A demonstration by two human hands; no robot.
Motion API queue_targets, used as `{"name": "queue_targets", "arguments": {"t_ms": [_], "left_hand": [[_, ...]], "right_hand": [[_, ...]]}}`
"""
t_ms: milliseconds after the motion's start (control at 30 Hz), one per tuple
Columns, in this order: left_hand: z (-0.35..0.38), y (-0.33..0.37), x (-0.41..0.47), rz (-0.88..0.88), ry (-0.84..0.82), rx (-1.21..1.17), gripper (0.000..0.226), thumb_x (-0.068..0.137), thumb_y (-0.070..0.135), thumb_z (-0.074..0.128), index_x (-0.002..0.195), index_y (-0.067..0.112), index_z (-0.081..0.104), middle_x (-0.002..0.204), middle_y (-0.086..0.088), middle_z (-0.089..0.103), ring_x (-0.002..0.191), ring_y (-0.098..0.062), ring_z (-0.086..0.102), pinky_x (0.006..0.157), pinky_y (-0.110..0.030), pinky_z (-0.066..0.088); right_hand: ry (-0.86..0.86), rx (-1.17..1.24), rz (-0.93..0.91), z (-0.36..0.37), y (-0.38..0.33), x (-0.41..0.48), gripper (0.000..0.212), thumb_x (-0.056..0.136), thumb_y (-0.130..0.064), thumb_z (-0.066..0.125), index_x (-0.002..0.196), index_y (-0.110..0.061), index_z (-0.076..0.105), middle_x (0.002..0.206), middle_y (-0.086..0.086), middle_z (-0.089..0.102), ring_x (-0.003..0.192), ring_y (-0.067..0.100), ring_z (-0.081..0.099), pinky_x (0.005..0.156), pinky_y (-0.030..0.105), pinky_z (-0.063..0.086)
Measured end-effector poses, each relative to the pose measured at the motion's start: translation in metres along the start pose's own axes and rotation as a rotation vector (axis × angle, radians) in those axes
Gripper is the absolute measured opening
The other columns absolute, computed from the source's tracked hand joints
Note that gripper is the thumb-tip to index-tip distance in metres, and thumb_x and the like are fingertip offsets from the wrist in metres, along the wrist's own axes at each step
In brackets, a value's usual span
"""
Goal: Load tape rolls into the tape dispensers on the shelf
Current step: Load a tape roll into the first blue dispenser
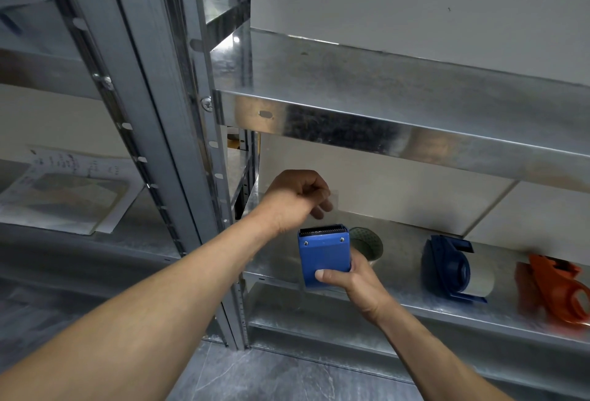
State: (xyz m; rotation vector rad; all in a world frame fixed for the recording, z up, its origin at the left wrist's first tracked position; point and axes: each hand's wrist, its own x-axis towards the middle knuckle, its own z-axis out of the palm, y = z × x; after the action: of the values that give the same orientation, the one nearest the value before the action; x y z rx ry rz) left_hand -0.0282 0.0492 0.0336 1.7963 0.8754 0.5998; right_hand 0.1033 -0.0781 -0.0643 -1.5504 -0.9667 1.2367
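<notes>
Just below the frame's centre, the right hand [348,276] gripped the blue dispenser [324,254] with its toothed blade upward, in front of the lower shelf [399,254]. A tape roll [367,242] showed behind it. Directly above, the left hand [295,199] pinched a strip of clear tape [332,201]. At lower right, a dark blue dispenser [447,268] and an orange dispenser [552,289] sat on the shelf.

Bright blue dispenser [324,257]; right of it 1 navy dispenser [447,268] with white roll [479,284], 1 orange dispenser [555,292]; silver shelf [399,247].
</notes>
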Motion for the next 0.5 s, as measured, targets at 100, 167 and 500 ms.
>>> {"name": "queue_targets", "arguments": {"t_ms": [100,167,500], "left_hand": [[-0.001,0.001,0.003,-0.024,0.031,-0.005,0.018,0.094,0.006,0.057,0.079,0.014,0.065,0.080,-0.007,0.075,0.066,-0.024,0.072,0.074,-0.034,0.057],[-0.002,0.003,0.006,-0.038,0.073,-0.025,0.015,0.094,0.005,0.056,0.082,0.008,0.065,0.080,-0.009,0.075,0.067,-0.027,0.071,0.067,-0.027,0.055],[-0.005,-0.004,0.013,-0.049,0.127,-0.017,0.018,0.093,0.007,0.056,0.079,0.012,0.066,0.079,-0.004,0.075,0.069,-0.023,0.073,0.069,-0.030,0.058]], "right_hand": [[-0.006,-0.019,-0.001,0.000,0.000,0.001,0.066,0.054,-0.034,0.079,0.115,-0.014,0.061,0.097,-0.003,0.072,0.084,0.003,0.068,0.070,0.017,0.052],[-0.018,-0.022,0.002,0.001,0.000,0.001,0.063,0.056,-0.031,0.078,0.114,-0.015,0.062,0.098,-0.003,0.072,0.085,0.004,0.068,0.072,0.018,0.052],[0.034,0.025,0.078,0.007,-0.002,0.004,0.049,0.065,-0.033,0.075,0.109,-0.013,0.064,0.094,-0.003,0.075,0.085,0.010,0.069,0.072,0.020,0.052]]}}
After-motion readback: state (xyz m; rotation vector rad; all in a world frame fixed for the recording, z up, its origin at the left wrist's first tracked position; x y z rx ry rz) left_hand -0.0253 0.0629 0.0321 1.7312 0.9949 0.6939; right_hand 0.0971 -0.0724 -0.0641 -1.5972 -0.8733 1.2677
